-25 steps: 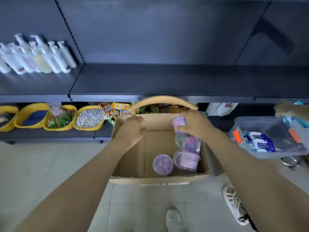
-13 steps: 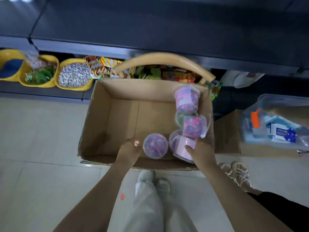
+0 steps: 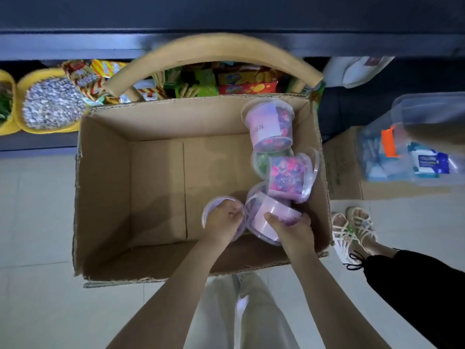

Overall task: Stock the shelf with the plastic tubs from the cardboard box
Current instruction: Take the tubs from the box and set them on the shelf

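Note:
An open cardboard box [image 3: 156, 192] stands on the floor below a dark shelf [image 3: 226, 13]. Several clear plastic tubs with purple contents lie along its right side. My left hand [image 3: 222, 219] grips the top of an upright tub [image 3: 208, 210] near the box's front wall. My right hand [image 3: 293, 230] holds a tilted pink-labelled tub [image 3: 266, 217] beside it. Further back lie a tub on its side [image 3: 289, 176], a green-filled tub [image 3: 261, 161] partly hidden under it, and a pink-labelled tub [image 3: 269, 124] in the far right corner.
A curved wooden handle [image 3: 214, 46] arches over snack packets behind the box. Yellow bowls [image 3: 50, 104] sit on the low shelf at left. A clear bin [image 3: 415, 147] rests on another carton at right. Another person's sandalled feet [image 3: 352, 233] stand right of the box.
My view has tilted down to the box. Both hands moved from the far rim to the front; the left hand now grips the upright tub and the right one holds the tilted tub.

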Demonstrator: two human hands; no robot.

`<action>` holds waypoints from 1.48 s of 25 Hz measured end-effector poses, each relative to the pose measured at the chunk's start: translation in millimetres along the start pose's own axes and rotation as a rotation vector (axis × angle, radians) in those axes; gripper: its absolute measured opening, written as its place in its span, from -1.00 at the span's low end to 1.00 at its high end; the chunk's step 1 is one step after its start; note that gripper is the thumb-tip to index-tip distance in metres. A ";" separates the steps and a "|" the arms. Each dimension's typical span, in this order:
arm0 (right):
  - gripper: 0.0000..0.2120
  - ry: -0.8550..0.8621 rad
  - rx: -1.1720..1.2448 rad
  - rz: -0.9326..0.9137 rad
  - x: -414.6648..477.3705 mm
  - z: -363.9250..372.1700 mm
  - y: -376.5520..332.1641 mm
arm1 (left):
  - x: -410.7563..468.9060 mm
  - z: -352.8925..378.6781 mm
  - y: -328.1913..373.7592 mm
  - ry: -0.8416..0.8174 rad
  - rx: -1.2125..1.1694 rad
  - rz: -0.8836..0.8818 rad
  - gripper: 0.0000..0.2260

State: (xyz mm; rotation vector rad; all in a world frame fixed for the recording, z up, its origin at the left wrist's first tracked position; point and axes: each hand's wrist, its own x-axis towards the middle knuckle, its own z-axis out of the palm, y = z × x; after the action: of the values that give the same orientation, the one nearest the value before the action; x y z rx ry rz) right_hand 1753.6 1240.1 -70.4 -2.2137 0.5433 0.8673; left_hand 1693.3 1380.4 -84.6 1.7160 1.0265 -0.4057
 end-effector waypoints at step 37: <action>-0.51 0.126 0.551 -0.090 -59.9 -76.1 22.9 | -11.9 -21.6 55.3 -0.099 -0.138 0.140 -0.47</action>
State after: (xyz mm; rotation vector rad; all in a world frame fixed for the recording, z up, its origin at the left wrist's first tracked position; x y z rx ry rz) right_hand 1731.2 1176.9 3.1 -1.7748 0.6472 0.4592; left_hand 1725.9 1389.9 -34.4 1.6164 0.8387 -0.3191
